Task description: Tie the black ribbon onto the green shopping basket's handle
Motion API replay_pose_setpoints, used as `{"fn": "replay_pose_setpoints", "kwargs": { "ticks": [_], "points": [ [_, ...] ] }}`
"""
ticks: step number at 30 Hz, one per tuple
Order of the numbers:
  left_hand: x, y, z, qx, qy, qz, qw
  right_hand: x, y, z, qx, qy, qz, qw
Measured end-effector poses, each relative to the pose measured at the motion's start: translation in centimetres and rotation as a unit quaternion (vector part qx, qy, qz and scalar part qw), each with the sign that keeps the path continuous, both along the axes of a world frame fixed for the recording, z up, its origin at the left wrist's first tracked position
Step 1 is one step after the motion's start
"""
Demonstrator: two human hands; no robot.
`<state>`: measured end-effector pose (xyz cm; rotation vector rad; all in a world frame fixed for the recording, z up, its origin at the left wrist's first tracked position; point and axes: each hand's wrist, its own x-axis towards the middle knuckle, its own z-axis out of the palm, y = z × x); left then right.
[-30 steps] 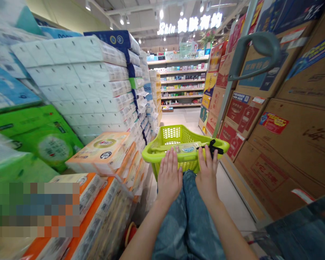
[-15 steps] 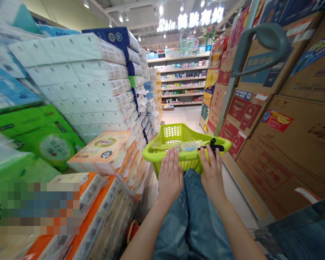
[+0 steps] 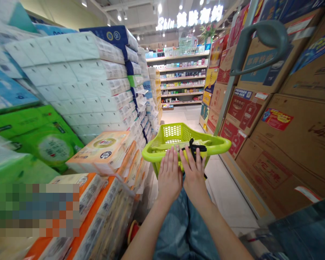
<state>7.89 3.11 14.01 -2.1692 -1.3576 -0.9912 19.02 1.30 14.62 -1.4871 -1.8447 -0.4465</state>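
Press evenly with left hand (image 3: 169,177) and right hand (image 3: 194,174), open and flat side by side on the near rim of the green basket (image 3: 221,144) at 12 o'clock. Mind the black strap (image 3: 197,147) just past the right hand

Lime-green basket (image 3: 219,143) with a perforated grid pattern and a black strap (image 3: 194,147); blue denim jeans (image 3: 178,231); white, orange and green tissue packs (image 3: 103,153); brown cardboard boxes (image 3: 295,144).

We see pale tiled aisle floor (image 3: 227,195); lime-green plastic mesh basket (image 3: 176,134) on it, between stacked plastic-wrapped tissue packs (image 3: 97,86) and brown cardboard cartons (image 3: 281,159).
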Motion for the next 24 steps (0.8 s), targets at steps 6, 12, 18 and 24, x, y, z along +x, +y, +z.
{"fn": "replay_pose_setpoints", "kwargs": {
  "ticks": [6,12,18,24],
  "points": [
    [0.0,-0.1,0.1,-0.005,0.002,-0.004,1.000,3.6,-0.4,-0.6,0.004,-0.010,0.005,1.000],
    [0.2,-0.1,0.2,-0.005,-0.002,0.000,1.000,8.1,0.1,-1.2,0.024,0.056,-0.066,0.996],
    [0.3,-0.1,0.1,-0.005,-0.008,0.010,1.000,3.6,0.2,-0.6,0.024,0.081,-0.041,0.996],
    [-0.2,0.1,-0.2,0.004,0.014,-0.007,1.000,-0.9,-0.1,-0.4,0.008,0.011,0.012,1.000]
  ]
}}
